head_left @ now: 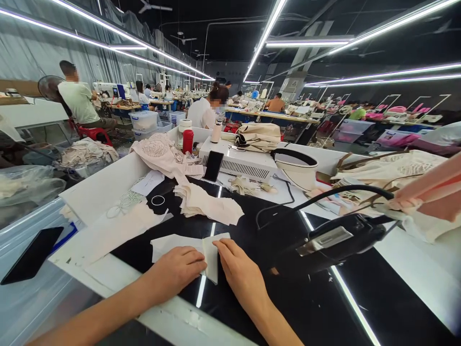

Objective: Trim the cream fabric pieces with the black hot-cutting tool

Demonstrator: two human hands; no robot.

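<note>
A small white fabric piece lies on the glossy black worktop just in front of me. My left hand rests on its near edge with the fingers curled down onto the cloth. My right hand presses the right end of the piece, fingers together at a folded edge. A stack of cream fabric pieces sits just beyond. A black electric iron stands to the right of my right hand, its cord arching over the table.
A white machine box with a black phone leaning on it stands behind, beside a red flask and a white bowl. Another black phone lies at far left. Cream garments pile right. Other people sew at distant tables.
</note>
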